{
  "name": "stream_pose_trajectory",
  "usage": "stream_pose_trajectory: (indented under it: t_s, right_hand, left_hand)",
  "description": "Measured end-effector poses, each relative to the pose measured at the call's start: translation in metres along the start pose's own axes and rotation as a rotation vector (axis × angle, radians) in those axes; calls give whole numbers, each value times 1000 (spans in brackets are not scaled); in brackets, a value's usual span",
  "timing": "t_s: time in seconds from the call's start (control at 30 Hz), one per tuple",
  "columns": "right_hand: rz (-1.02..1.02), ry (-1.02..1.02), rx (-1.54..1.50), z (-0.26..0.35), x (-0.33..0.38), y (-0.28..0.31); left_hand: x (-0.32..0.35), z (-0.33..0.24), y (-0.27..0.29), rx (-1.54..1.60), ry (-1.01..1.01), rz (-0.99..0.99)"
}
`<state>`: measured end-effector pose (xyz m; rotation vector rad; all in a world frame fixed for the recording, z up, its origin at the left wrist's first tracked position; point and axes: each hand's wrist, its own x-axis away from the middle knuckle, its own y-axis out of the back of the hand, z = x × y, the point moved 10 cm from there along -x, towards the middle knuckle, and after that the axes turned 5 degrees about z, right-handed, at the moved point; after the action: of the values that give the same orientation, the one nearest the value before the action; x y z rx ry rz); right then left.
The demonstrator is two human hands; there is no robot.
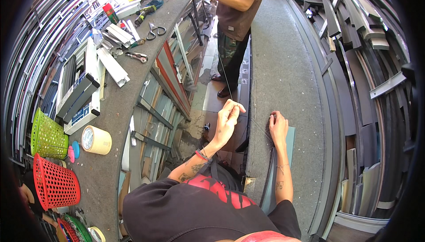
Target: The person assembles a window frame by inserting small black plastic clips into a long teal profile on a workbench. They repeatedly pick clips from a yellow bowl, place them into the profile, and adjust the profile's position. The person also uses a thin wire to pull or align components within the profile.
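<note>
My left hand [228,120] is raised over the gap between the two benches, its fingers pinched on a thin string [224,73]. The string runs taut, up and away toward a co-worker. Over the right bench, my right hand [278,129] has its fingers curled down at the near end of faint thin lines. What it pinches, if anything, is too small to make out. Under my right forearm lie a blue-grey flat strip [290,144] and a dark narrow strip [268,182], both lengthwise on the grey bench [290,78].
A co-worker [237,7] stands in the aisle ahead. The left bench [106,138] carries scissors [156,31], pliers [136,56], a tape roll [96,140], white profile pieces [112,67], and green [49,133] and red [56,182] baskets. Racks of profiles [367,82] line both sides.
</note>
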<state>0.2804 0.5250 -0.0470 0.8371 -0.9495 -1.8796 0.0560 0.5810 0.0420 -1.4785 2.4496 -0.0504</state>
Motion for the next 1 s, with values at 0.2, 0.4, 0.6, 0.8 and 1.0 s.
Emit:
stream_pose_trajectory:
  t_s: [0.2,0.4,0.6,0.8,1.0]
  right_hand:
    - [10,5,0,1,1,-1]
    - [8,0,-3,1,0,0]
    - [5,-1,-7,-4,1,-3]
    - [-89,56,3,0,0,1]
    - [4,27,19,-3,1,-4]
  left_hand:
    - [-2,-5,3,-6,-43,-8]
    - [-4,-8,4,2,-62,-10]
    - [-12,-14,25,-36,-105,-110]
    - [-41,-23,118,-115,-138,-367]
    - [-52,-21,188,-325,-178,-463]
